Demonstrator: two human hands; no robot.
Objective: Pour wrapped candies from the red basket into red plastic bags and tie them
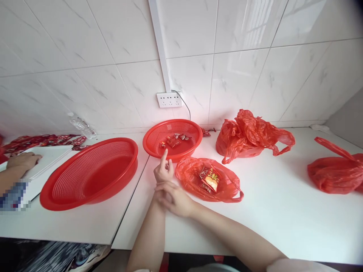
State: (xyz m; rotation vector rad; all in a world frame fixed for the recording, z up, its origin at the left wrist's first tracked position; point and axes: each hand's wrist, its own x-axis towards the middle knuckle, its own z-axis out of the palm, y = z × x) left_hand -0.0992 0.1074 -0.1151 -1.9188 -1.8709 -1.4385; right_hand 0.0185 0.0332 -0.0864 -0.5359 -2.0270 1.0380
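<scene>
My left hand (163, 169) is raised in front of the round red basket (172, 155), its index finger extended and nothing visible in it. Across the left wrist lies my right hand (177, 198), its fingers wrapped round that wrist. Several small wrapped packets (174, 142) lie inside the basket. Just right of my hands, an open red plastic bag (227, 183) holds shiny red packets, one with a gold and cream print (212, 180) on top.
A larger red basket (93, 177) stands on the left. Beyond it, another person's hand (24, 160) rests on a white tray (51, 158), near red packets and a clear bottle (82, 125). Bunched red bags (249, 136) and a tied red bag (334, 173) stand right.
</scene>
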